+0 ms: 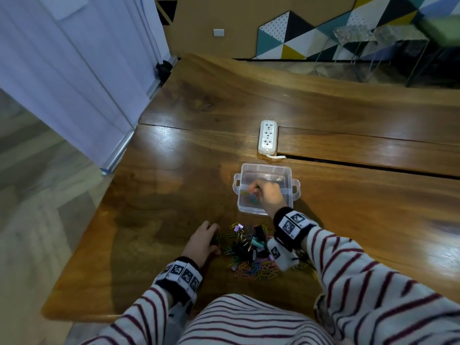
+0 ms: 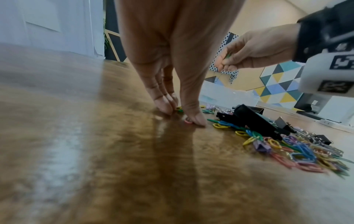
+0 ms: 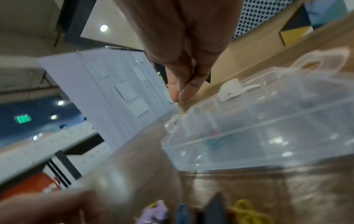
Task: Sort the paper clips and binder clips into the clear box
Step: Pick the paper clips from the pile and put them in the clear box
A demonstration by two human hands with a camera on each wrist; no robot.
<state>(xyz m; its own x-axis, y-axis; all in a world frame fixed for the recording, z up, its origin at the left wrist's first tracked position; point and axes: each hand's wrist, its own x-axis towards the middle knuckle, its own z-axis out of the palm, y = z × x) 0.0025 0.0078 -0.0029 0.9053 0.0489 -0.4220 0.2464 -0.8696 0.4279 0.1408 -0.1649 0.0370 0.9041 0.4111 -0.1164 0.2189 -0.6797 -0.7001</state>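
Note:
The clear box (image 1: 263, 174) stands on the wooden table, with a few coloured clips (image 3: 212, 136) in its near left compartment. My right hand (image 1: 257, 189) hovers over the box and pinches a green paper clip (image 2: 228, 56) between thumb and fingertips. A mixed pile of coloured paper clips and black, purple and teal binder clips (image 1: 251, 252) lies in front of the box. My left hand (image 1: 215, 235) rests at the pile's left edge. Its straight fingertips (image 2: 164, 106) press the table, and the thumb sits on a pink paper clip (image 2: 187, 121).
A white power strip (image 1: 267, 137) lies just behind the box, beside a gap in the tabletop. The table's left edge (image 1: 109, 195) runs near a white partition. My striped sleeves and lap sit at the near edge.

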